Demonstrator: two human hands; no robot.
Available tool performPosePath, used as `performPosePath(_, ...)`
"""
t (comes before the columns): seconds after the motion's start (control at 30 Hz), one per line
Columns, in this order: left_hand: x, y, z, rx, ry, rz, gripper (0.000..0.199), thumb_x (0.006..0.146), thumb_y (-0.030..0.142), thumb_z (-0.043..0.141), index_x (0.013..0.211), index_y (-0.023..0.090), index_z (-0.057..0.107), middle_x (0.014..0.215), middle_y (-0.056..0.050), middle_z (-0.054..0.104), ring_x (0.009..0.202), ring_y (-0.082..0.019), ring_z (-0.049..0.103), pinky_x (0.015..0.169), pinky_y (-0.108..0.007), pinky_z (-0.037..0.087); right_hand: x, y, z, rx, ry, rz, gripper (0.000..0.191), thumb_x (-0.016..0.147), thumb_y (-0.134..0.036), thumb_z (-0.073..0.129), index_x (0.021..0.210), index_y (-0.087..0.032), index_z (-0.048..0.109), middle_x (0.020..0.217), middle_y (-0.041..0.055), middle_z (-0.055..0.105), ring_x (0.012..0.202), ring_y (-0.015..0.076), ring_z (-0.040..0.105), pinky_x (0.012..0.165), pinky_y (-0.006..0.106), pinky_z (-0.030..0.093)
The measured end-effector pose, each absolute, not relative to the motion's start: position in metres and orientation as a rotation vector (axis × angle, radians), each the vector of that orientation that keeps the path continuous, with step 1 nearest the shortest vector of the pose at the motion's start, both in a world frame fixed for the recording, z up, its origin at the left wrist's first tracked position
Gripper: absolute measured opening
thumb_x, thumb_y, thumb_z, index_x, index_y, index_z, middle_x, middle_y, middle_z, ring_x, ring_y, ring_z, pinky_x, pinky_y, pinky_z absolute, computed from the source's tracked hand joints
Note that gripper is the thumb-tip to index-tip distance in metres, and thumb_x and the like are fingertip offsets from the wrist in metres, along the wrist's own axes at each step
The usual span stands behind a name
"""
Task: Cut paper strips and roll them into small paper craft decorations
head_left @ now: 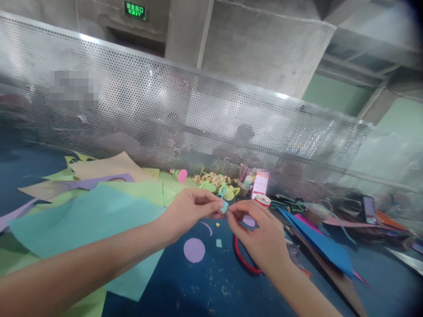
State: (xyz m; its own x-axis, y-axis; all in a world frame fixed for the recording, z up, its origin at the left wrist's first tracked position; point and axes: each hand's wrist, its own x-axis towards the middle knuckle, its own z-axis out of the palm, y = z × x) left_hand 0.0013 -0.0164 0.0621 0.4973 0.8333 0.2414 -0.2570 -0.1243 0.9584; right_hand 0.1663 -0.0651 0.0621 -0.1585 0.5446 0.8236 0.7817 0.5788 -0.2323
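Observation:
Between my two hands, near the middle of the view, is a small light blue paper piece (224, 207). My left hand (194, 206) pinches it from the left. The fingertips of my right hand (256, 220) are pressed together at its right edge. Below them on the dark blue table (185, 293) lie a purple paper circle (194, 250), a small light blue square (219, 243) and a thin purple crescent (207, 228). Red scissor handles (243, 259) show partly behind my right hand.
Large light blue sheets (89, 220) and other coloured paper cover the left side. Yellow-green paper pieces (214, 180), a red-and-white round container (263, 200), blue paper (317, 240) and a phone (369, 209) lie further off. A perforated metal screen (132, 97) stands behind.

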Motion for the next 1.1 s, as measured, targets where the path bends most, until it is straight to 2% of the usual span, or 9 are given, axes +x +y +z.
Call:
performPosePath(0.23, 0.002, -0.015, 0.059, 1.366, 0.556, 0.935, 0.016, 0.07, 0.029, 0.07, 0.074, 0.014, 0.066, 0.068, 0.0, 0.066, 0.068, -0.01, 0.064, 0.073, -0.025, 0.051, 0.167, -0.063, 0.055, -1.048, -1.88, -0.358, 0.012, 0.072, -0.007, 0.056, 0.071, -0.019, 0.053, 0.067, -0.0038, 0.054, 0.061, 0.0076, 0.051, 0.062, 0.019, 0.042)
performPosePath(0.4, 0.002, -0.016, 0.059, 1.375, 0.553, 0.886, 0.023, 0.067, 0.03, 0.072, 0.085, 0.015, 0.067, 0.075, -0.002, 0.068, 0.071, -0.011, 0.063, 0.074, -0.026, 0.05, 0.168, -0.065, 0.056, -1.082, -1.875, -0.36, 0.013, 0.07, -0.008, 0.055, 0.069, -0.02, 0.05, 0.065, -0.0046, 0.051, 0.059, 0.0085, 0.05, 0.059, 0.019, 0.041)
performPosePath(0.5, 0.002, -0.016, 0.058, 1.36, 0.534, 0.896, 0.028, 0.066, 0.029, 0.073, 0.09, 0.016, 0.067, 0.078, -0.003, 0.069, 0.073, -0.012, 0.064, 0.076, -0.028, 0.049, 0.168, -0.066, 0.059, -1.088, -1.856, -0.33, 0.011, 0.072, -0.01, 0.055, 0.07, -0.02, 0.052, 0.065, -0.0043, 0.052, 0.059, 0.0095, 0.05, 0.059, 0.02, 0.042)
performPosePath(0.73, 0.003, -0.014, 0.059, 1.196, 0.486, 0.933, 0.026, 0.066, 0.024, 0.075, 0.089, 0.015, 0.066, 0.081, -0.002, 0.07, 0.077, -0.013, 0.066, 0.085, -0.031, 0.048, 0.168, -0.068, 0.064, -1.105, -1.836, -0.378, 0.004, 0.08, -0.019, 0.055, 0.077, -0.021, 0.056, 0.069, -0.0019, 0.056, 0.064, 0.0114, 0.054, 0.064, 0.023, 0.044)
performPosePath(1.1, 0.004, -0.016, 0.057, 1.238, 0.491, 0.983, 0.031, 0.066, 0.026, 0.074, 0.093, 0.013, 0.066, 0.088, -0.007, 0.071, 0.082, -0.016, 0.066, 0.086, -0.033, 0.048, 0.167, -0.069, 0.065, -1.006, -1.839, -0.482, 0.004, 0.08, -0.015, 0.056, 0.08, -0.019, 0.057, 0.072, -0.0001, 0.059, 0.065, 0.0111, 0.055, 0.065, 0.023, 0.046)
